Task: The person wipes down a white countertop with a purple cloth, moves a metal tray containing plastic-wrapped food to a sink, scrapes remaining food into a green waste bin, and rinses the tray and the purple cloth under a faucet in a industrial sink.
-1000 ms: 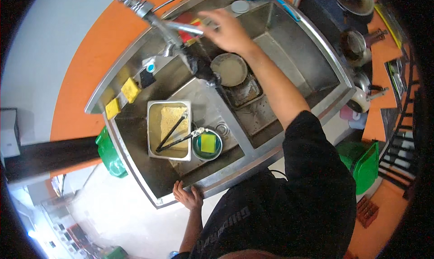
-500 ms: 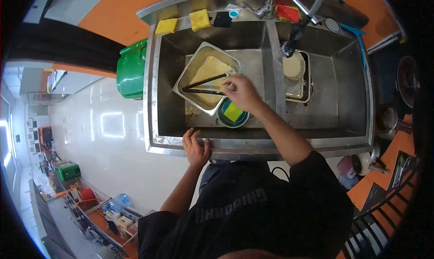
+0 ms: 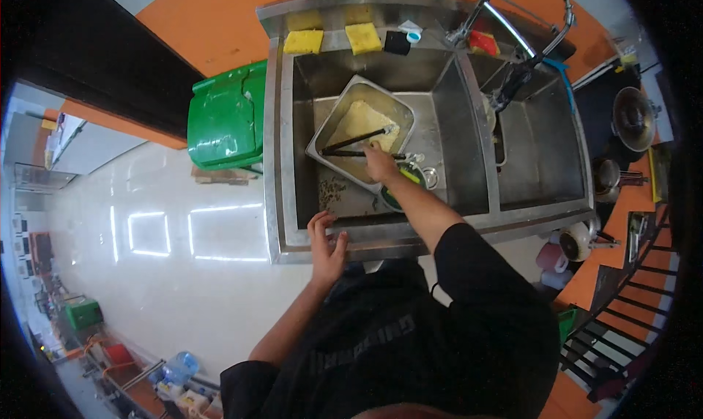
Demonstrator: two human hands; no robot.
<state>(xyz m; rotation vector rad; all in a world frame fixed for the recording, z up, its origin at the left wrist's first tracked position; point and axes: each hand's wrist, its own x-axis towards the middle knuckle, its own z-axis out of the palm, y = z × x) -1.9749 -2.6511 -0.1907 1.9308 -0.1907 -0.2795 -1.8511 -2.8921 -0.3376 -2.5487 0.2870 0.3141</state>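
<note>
My right hand [image 3: 379, 164] is closed at the lower arm of black-handled tongs [image 3: 354, 138], which lie spread in a V over a rectangular metal pan [image 3: 404, 111]. A pale yellow, crumbly or cloudy layer [image 3: 359, 120] covers part of the pan's bottom. Beneath my right forearm, a round bowl [image 3: 390, 201] with a yellow-green sponge [image 3: 411, 174] is partly hidden. My left hand [image 3: 326, 243] rests on the front rim of the steel sink [image 3: 366, 249], fingers apart and holding nothing.
Yellow sponges [image 3: 304, 41] and a black pad [image 3: 397, 43] lie on the sink's back ledge. A hose faucet [image 3: 516, 79] hangs over the divider. At the left stands a green bin [image 3: 227, 119]; pans [image 3: 633, 119] are at the right. Brown bits [image 3: 332, 191] lie in the left basin.
My right hand has come down from above the tongs onto their lower arm. My left hand stays at the front rim. The whole view has shifted and turned.
</note>
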